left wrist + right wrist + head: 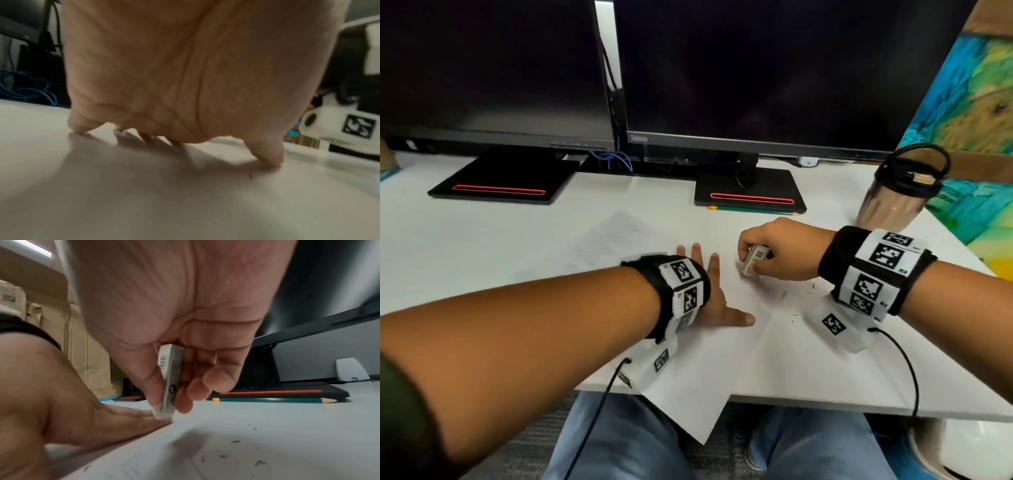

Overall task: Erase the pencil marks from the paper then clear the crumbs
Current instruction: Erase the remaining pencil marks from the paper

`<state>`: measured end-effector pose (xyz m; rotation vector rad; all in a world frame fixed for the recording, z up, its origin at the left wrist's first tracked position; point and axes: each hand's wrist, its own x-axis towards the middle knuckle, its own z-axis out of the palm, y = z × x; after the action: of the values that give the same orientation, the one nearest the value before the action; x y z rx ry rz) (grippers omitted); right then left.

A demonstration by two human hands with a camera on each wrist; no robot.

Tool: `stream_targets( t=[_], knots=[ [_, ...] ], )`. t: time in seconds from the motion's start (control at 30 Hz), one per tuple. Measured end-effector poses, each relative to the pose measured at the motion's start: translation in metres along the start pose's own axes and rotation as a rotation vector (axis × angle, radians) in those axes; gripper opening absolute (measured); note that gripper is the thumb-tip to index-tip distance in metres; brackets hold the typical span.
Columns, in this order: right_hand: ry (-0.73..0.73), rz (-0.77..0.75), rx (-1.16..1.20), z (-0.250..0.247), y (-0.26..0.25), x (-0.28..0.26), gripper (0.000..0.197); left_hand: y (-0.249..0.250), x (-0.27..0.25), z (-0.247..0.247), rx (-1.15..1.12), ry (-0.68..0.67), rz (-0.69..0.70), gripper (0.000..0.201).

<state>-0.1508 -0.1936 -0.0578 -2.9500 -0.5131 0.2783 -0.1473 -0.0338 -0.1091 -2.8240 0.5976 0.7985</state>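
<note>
Your left hand (717,301) lies flat, fingers spread, pinning the paper (722,359) to the desk (465,246) so it won't slide. Your right hand (780,250) pinches the eraser (753,260), tip down on the sheet, with crumbs (261,462) scattered nearby.

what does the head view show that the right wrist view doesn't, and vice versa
Only the head view shows the two dark monitors, the lidded brown tumbler and both marker wristbands. Only the right wrist view shows the palm side of the right hand, its fingers curled round the white sleeved eraser, and brown cardboard boxes. Both show the left hand flat on the white paper sheet, dark eraser crumbs and the green pencil.
</note>
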Motion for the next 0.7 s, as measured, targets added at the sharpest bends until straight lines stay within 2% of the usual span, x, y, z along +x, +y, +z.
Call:
stream_targets(
  t=[0.17, 0.3, 0.43, 0.53, 0.63, 0.7],
  knots=[
    [-0.065, -0.012, 0.033, 0.018, -0.006, -0.001, 0.012, -0.008, 0.001, 0.000, 0.064, -0.043, 0.215, 0.129],
    [-0.038, -0.043, 0.070, 0.029, -0.008, -0.010, 0.011, -0.010, 0.005, -0.002, 0.086, -0.018, 0.215, 0.125],
    [-0.123, -0.083, 0.103, 0.027, -0.013, -0.013, 0.013, -0.004, 0.003, -0.006, 0.144, -0.064, 0.198, 0.124],
    [-0.081, -0.074, 0.090, 0.027, -0.013, -0.012, 0.014, -0.002, 0.000, -0.009, 0.168, -0.078, 0.190, 0.125],
    [-0.130, -0.121, 0.107, 0.029, -0.015, -0.013, 0.012, -0.001, -0.001, -0.010, 0.187, -0.089, 0.191, 0.121],
    [-0.129, -0.090, 0.116, 0.026, -0.014, -0.011, 0.012, -0.001, -0.001, -0.009, 0.182, -0.086, 0.186, 0.123]
  ],
)
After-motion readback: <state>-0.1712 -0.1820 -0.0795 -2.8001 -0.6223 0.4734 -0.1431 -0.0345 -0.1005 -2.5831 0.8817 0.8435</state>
